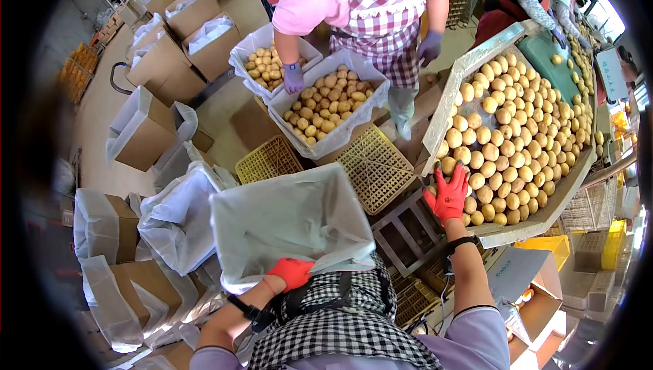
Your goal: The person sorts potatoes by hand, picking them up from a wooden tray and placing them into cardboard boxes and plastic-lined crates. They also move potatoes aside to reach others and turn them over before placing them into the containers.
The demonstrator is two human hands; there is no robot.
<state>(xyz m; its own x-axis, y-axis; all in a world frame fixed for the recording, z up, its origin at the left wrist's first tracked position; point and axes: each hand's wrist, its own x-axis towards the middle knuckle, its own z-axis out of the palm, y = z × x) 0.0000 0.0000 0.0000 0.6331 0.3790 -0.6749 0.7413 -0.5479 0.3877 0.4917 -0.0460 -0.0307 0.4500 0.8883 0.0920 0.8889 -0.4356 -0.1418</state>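
My left hand [291, 273], in a red glove, is closed over the near edge of a lined box [279, 210]. The box is tilted against my front, and pale plastic film covers its inside; no fruit shows in it. Reaching forward to the right, my right hand [449, 194], also red-gloved, has its fingers spread over round yellow-brown fruits [503, 149]. They lie in a wide sorting tray [434, 140] with a raised metal rim, and the hand is at its near left corner.
Across from me, a person in a checked apron [377, 26] has a gloved hand at a lined crate [320, 152] full of fruits. Yellow plastic crates [374, 169] stand between us. Lined cartons [146, 132] crowd the left. Other people work at the tray's far end.
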